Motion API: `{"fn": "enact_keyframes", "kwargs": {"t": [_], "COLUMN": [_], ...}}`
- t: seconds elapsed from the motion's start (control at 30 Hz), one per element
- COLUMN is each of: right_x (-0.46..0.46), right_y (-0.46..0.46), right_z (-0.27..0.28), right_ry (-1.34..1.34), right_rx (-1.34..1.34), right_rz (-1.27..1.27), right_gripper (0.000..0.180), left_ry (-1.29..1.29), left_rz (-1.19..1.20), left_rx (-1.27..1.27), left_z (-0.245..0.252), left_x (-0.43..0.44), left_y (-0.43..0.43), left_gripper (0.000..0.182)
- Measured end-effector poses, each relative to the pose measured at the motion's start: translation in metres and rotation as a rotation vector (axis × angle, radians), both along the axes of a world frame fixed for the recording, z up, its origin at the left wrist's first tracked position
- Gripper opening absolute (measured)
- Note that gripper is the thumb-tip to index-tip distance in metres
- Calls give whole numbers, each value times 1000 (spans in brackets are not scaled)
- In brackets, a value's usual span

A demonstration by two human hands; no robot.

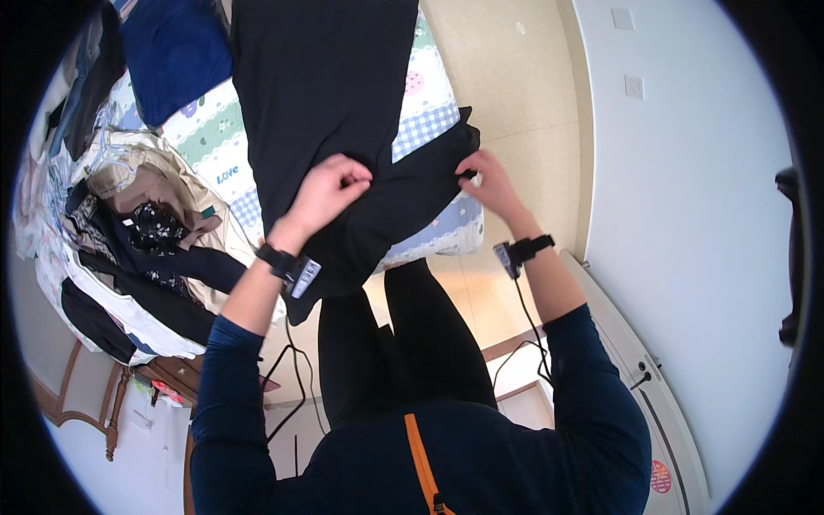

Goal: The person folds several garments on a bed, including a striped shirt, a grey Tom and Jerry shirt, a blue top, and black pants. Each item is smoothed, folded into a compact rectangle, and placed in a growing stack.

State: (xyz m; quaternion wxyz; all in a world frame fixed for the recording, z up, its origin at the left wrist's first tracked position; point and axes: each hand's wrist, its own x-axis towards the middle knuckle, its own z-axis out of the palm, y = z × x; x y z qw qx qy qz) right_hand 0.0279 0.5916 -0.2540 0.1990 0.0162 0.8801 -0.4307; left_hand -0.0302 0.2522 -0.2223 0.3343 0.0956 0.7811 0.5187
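Note:
A large black cloth garment [322,84] lies spread over the near end of the bed, its near part bunched and hanging past the edge. A narrower section [425,167] of it reaches out to the right. My left hand [328,193] rests over the garment's middle, thumb and fingertips drawn together at the cloth; whether fabric is caught between them is hard to see. At the outer edge of the right-hand section, my right hand [492,183] pinches the black cloth between thumb and fingers. Both wrists wear black straps with small cabled devices.
A folded dark blue garment [177,58] lies on the patterned bedsheet [209,132]. Piled clothes [154,225] and plastic hangers [106,151] crowd the left side. Beyond the tiled floor [515,84] stands a white wall [682,161], with a white door [634,360] at lower right.

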Motion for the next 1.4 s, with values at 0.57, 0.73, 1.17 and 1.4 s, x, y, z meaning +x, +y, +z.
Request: {"fn": "enact_keyframes", "kwargs": {"t": [0.57,0.73,1.17,1.4], "right_x": [-11,-21,-163,-205], "right_y": [6,4,-99,-125], "right_z": [98,126,98,32], "right_ry": [-708,-916,-763,-462], "right_rx": [-45,-88,-1793,-764], "right_rz": [107,347,-286,-598], "right_gripper": [40,48,44,34], "left_ry": [241,269,340,-138], "left_rz": [-133,27,329,515], "left_rx": [-497,-543,-300,-111], "left_z": [-14,-21,-49,-39], "left_x": [150,165,187,190], "left_y": [22,18,-9,-9], "left_gripper": [71,54,27,20]}}
